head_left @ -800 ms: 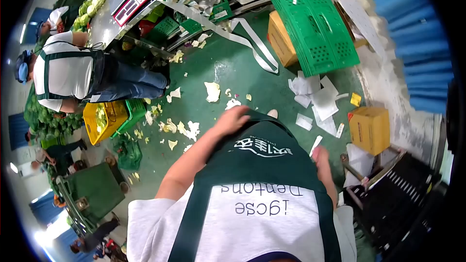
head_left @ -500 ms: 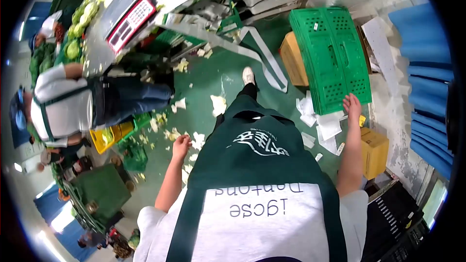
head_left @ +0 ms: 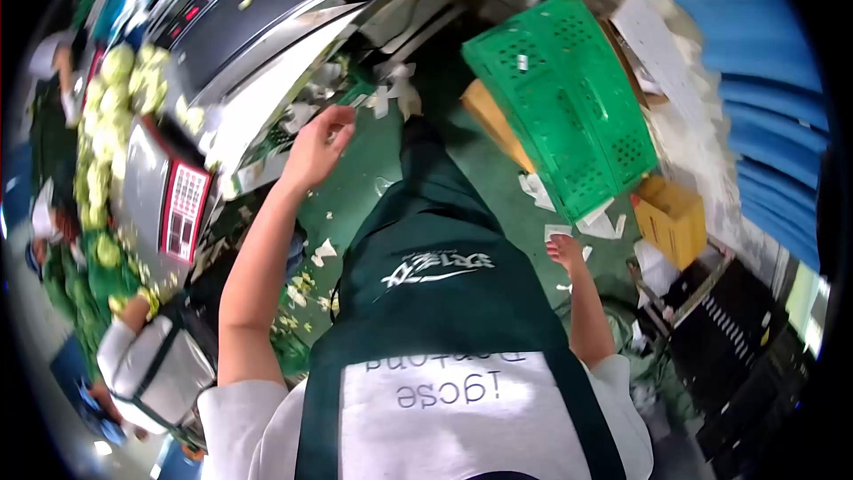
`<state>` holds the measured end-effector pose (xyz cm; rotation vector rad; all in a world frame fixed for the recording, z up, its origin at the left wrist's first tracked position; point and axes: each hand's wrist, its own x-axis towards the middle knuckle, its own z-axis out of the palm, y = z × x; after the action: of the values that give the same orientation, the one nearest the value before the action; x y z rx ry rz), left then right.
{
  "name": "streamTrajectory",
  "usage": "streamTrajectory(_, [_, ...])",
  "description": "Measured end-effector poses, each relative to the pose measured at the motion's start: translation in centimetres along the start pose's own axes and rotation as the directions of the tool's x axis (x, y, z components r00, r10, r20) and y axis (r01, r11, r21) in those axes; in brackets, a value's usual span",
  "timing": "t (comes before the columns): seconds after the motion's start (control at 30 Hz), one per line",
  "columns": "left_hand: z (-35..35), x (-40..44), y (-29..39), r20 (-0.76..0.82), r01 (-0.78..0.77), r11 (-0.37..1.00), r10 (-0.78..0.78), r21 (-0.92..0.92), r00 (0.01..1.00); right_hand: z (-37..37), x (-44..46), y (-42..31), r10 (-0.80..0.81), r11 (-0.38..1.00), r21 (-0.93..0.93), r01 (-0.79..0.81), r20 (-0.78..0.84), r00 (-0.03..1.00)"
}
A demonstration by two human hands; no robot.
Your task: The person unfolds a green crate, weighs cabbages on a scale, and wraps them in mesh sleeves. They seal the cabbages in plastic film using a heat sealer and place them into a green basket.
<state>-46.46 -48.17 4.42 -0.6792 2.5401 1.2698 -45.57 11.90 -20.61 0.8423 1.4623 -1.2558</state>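
My left hand (head_left: 320,147) is raised in front of me, near the edge of the white worktable (head_left: 289,67). Its fingers are loosely curved, with a gap to the thumb and nothing held. Low at my right side hangs my right hand (head_left: 562,249), fingers stretched and bare of any object. Nearest to it are paper scraps (head_left: 600,224) on the floor and a stack of green plastic crates (head_left: 569,107). One leg is stretched forward under my dark green apron (head_left: 435,302).
Left of me are a scale (head_left: 173,204) with a red-edged keypad and heaped pale green vegetables (head_left: 107,138). A co-worker (head_left: 151,360) stands at lower left. Cardboard boxes (head_left: 671,218) and black crates (head_left: 724,329) are on the right. Leaf scraps (head_left: 302,289) litter the floor.
I have moved forward, closer to the worktable, and the co-worker has slid back to lower left. My left hand has swung up and forward; my right hand has dropped back from beside the green crates.
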Motion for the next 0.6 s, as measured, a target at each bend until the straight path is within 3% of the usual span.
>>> streamTrajectory(0.07, [1.7,3.2,2.9,0.058,-0.076,0.997,0.075,0.022,0.996,2.4,-3.0,-3.4,-0.008,0.979,-0.203,-0.029,-0.181,0.983])
streamTrajectory(0.1, [3.5,4.5,3.6,0.108,-0.084,0.996,0.083,0.001,0.991,1.3,-1.8,-4.4,0.001,0.998,-0.064,-0.010,-0.144,0.990])
streamTrajectory(0.13, [5.3,5.3,4.2,0.161,-0.134,0.990,0.125,0.052,0.979,-0.8,1.9,-3.4,-0.220,0.938,-0.308,0.159,-0.175,0.960])
streamTrajectory(0.17, [7.2,6.3,4.8,0.201,-0.188,0.977,0.164,0.104,0.966,-0.1,1.8,-6.8,-0.367,0.916,-0.223,0.333,-0.134,0.921])
streamTrajectory(0.2, [8.9,7.3,5.9,0.268,-0.208,0.973,0.176,0.097,0.947,0.3,3.0,-10.1,-0.508,0.807,-0.455,0.376,-0.212,0.835])
streamTrajectory(0.23, [10.7,8.1,6.8,0.335,-0.217,0.972,0.175,0.094,0.926,1.5,3.0,-14.3,-0.667,0.678,-0.574,0.459,-0.219,0.712])
streamTrajectory(0.3, [14.9,10.6,7.9,0.472,-0.274,0.956,0.196,0.103,0.860,3.4,5.5,-21.5,-0.760,0.630,-0.607,0.483,-0.355,0.544])
streamTrajectory(0.37, [19.9,13.5,8.5,0.534,-0.366,0.924,0.254,0.114,0.806,3.1,10.7,-25.8,-0.873,0.471,-0.722,0.508,-0.300,0.384])
streamTrajectory(0.43, [25.0,16.7,9.5,0.571,-0.421,0.900,0.290,0.109,0.768,3.2,13.3,-29.0,-0.890,0.318,-0.888,0.333,-0.159,0.426])
streamTrajectory(0.53, [32.0,22.0,11.5,0.583,-0.550,0.833,0.418,0.059,0.696,3.3,12.6,-32.7,-0.728,0.260,-0.959,0.110,-0.120,0.675])
streamTrajectory(0.6, [36.4,25.5,12.4,0.551,-0.592,0.804,0.470,0.055,0.690,1.3,12.2,-34.4,-0.603,0.219,-0.970,0.108,-0.048,0.796])
